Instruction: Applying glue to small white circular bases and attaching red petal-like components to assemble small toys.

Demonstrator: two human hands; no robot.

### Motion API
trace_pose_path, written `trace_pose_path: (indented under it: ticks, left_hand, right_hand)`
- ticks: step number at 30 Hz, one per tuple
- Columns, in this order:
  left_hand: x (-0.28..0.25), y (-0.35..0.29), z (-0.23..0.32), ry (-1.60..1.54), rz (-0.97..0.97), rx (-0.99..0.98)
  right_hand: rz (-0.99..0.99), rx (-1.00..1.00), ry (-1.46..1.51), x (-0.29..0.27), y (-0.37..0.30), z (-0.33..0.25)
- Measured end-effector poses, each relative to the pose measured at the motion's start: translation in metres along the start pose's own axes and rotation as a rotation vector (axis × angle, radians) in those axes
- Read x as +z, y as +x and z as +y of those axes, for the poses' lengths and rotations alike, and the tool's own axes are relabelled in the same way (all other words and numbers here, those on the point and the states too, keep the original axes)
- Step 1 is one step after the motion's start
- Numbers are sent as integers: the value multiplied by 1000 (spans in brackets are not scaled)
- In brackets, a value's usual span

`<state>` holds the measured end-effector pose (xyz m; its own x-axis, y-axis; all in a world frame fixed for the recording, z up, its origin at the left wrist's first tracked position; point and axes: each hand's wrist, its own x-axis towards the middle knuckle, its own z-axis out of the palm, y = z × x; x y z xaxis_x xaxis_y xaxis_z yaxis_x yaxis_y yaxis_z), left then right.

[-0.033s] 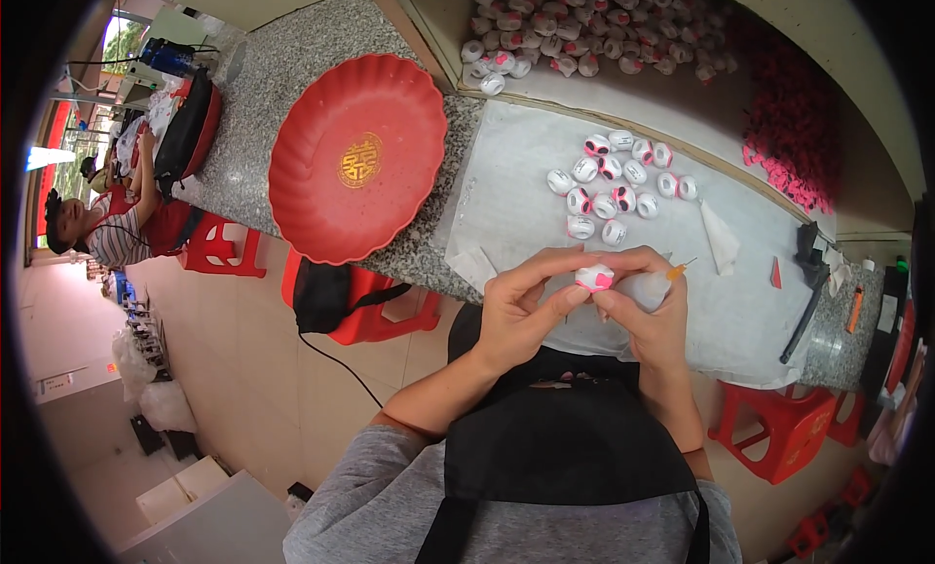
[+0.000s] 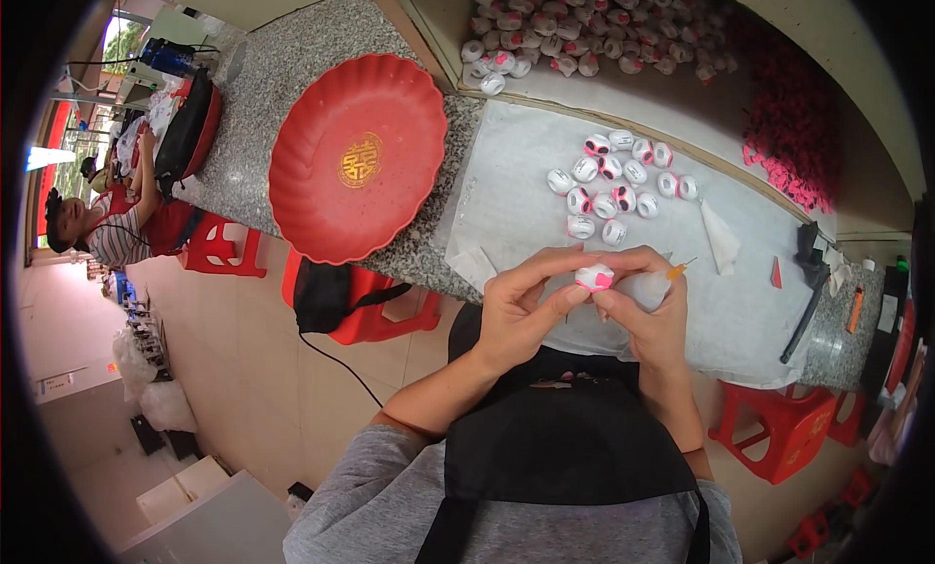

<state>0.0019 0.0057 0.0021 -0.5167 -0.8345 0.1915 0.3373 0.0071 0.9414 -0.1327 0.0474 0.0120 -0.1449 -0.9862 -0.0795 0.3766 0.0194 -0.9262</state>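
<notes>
Both my hands meet at the near edge of the table around a small white ball with a pink patch [image 2: 594, 277]. My left hand [image 2: 521, 309] pinches the ball from the left with thumb and fingers. From the right, my right hand [image 2: 651, 313] presses fingertips on the ball and also holds a small clear applicator with an orange tip [image 2: 674, 270]. Beyond the hands, several finished white-and-pink balls [image 2: 618, 184] lie in a cluster on a white sheet [image 2: 516, 194].
A large red scalloped tray [image 2: 360, 155] rests on the granite counter to the left. At the back are a box of white balls [image 2: 584, 28] and a pile of pink pieces [image 2: 789, 126]. A black tool [image 2: 806, 291] lies right. Red stools [image 2: 779, 432] stand below. Another person [image 2: 93, 228] sits far left.
</notes>
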Motion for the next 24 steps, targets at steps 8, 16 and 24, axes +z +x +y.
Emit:
trace_pose_path:
  ticks: [8, 16, 24]
  left_hand:
    - [-2, 1, -2, -187, -12, -74]
    - [-8, 1, 1, -88, -5, -162]
    - [-44, 88, -6, 883, 82, 142]
  right_hand:
    - [-36, 69, 17, -5, -5, -6]
    - [-59, 61, -41, -4, -2, 1]
    - [112, 16, -49, -17, -5, -6]
